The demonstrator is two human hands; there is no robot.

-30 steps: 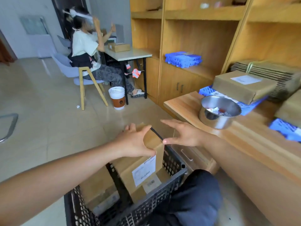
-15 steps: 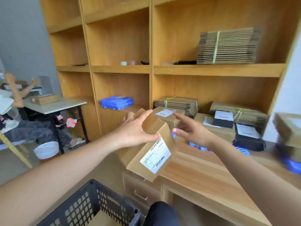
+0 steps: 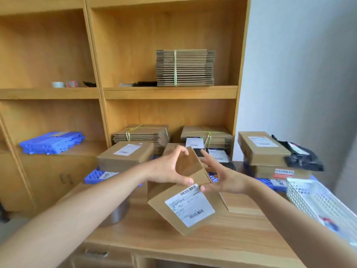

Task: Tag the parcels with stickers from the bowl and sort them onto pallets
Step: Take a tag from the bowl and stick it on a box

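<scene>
So the brown cardboard parcel [image 3: 185, 206] with the white shipping label is dead centre of the frame, tilted and held up off the light wooden desk [image 3: 231, 238], label facing the camera. The left hand [image 3: 168, 169] has a proper grip on it, fingers hooked over the top edge and the thumb clamped just above the label. The right hand [image 3: 222, 178] isn't really gripping. Its fingers are stretched out fairly straight along the parcel's right side, with the thumb tip touching the corner next to the label, more steadying than holding.

I can't spot a sticker on the parcel, so I'd say we're at the "bring it to the desk" bit, with tagging not done yet.

The round steel bowl [image 3: 117, 213] sits lower left of centre, mostly hidden under the left forearm, so I can't see what's in it. For the next move I'd put the parcel down flat with the label up. Then free the right hand and reach across for a sticker, minding that the left arm is in the way.

Behind the hands, one blue plastic pallet [image 3: 94, 176] at middle left already carries a labelled brown box [image 3: 125, 155]. Another blue pallet [image 3: 270, 183] at middle right holds a stack of boxes [image 3: 262, 147]. Which one this parcel belongs on, I can't tell from the label. A white mesh plastic basket [image 3: 316, 202] sits at the right edge.
</scene>
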